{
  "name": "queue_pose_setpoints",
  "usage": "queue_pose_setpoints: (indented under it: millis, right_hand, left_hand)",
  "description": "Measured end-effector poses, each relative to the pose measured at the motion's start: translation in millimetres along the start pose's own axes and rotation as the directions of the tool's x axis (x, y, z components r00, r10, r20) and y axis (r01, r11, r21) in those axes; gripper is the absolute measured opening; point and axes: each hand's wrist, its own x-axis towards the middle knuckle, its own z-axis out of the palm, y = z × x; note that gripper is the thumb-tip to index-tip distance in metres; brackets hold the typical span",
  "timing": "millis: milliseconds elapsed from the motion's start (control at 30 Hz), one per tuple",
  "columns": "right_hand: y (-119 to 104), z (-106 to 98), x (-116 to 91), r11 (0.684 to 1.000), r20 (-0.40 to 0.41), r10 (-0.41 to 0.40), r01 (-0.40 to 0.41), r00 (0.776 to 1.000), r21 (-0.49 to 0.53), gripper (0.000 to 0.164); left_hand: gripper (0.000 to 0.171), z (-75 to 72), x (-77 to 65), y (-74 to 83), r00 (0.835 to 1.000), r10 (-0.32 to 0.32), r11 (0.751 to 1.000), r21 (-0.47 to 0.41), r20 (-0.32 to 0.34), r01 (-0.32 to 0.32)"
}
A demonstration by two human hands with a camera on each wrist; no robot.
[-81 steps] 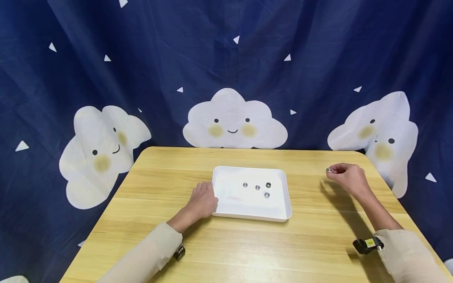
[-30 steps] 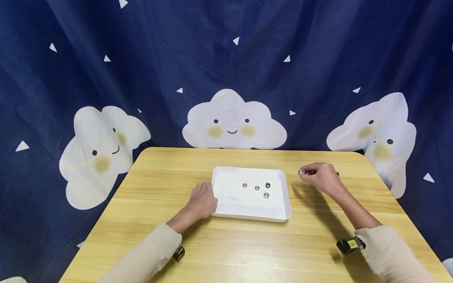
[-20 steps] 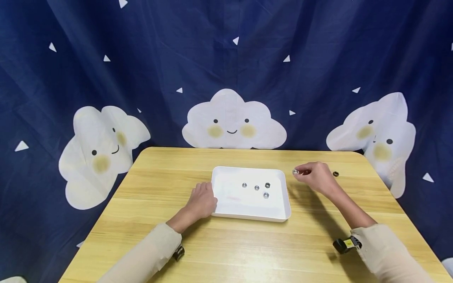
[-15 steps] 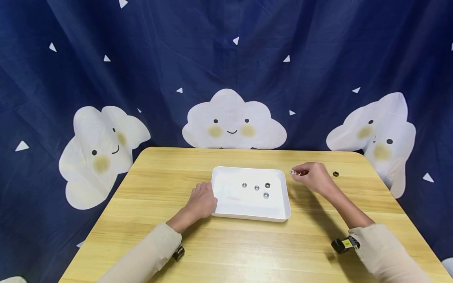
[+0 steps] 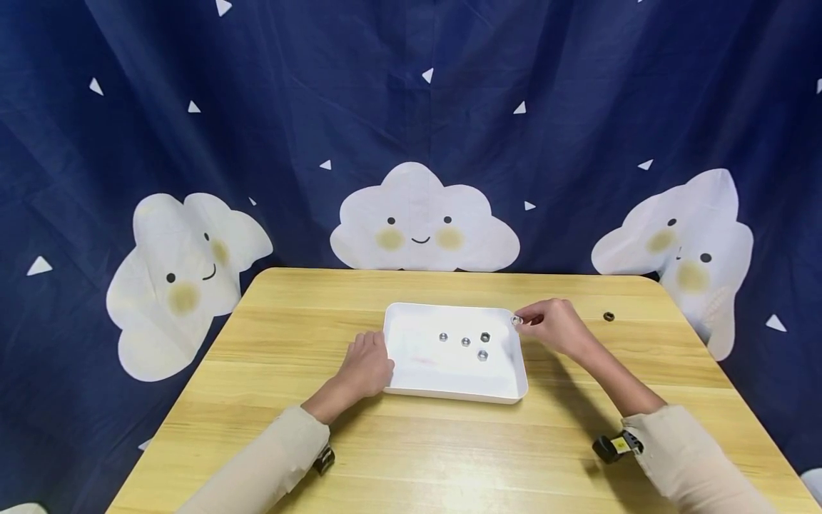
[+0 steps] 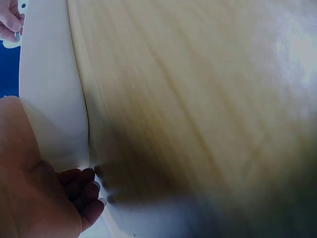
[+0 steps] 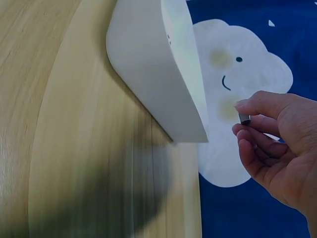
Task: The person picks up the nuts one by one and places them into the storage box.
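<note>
My right hand (image 5: 552, 325) pinches a silver hex nut (image 5: 516, 320) between thumb and fingertips, over the back right corner of the white tray (image 5: 417, 389). In the right wrist view the same nut (image 7: 244, 119) shows edge-on beside the tray's outer wall (image 7: 148, 69). At the tray's left end, my left hand (image 5: 367, 365) grips the wall, its fingers curled at the edge in the left wrist view. Inside the tray lie several nuts: a small silver nut (image 5: 443, 337), another silver nut (image 5: 465, 342), a dark nut (image 5: 485, 337) and a larger silver nut (image 5: 483, 355).
One dark nut (image 5: 609, 316) lies on the wooden table (image 5: 411, 457) to the right, behind my right forearm. A dark blue curtain (image 5: 411, 93) with white clouds hangs behind the table's far edge.
My right hand has carried the nut leftward from the table's right side to the tray's corner. The dark nut on the table has come into sight. My left hand stays in place.
</note>
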Motion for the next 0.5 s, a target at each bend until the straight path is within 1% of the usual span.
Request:
queue_pose_setpoints:
  millis: [200, 500]
  right_hand:
    - [-8.7, 7.5, 1.9, 0.999, 0.033, -0.001, 0.0, 0.999, 0.04, 0.021]
    - [-16.9, 18.4, 2.1, 0.997, 0.047, -0.051, 0.049, 0.998, 0.052, 0.017]
  left_hand:
    - [0.026, 1.8, 0.3, -1.4, 1.0, 0.002, 1.0, 0.006, 0.0, -0.002]
    - [0.027, 1.9, 1.3, -1.7, 1.0, 0.003, 1.0, 0.002, -0.001, -0.003]
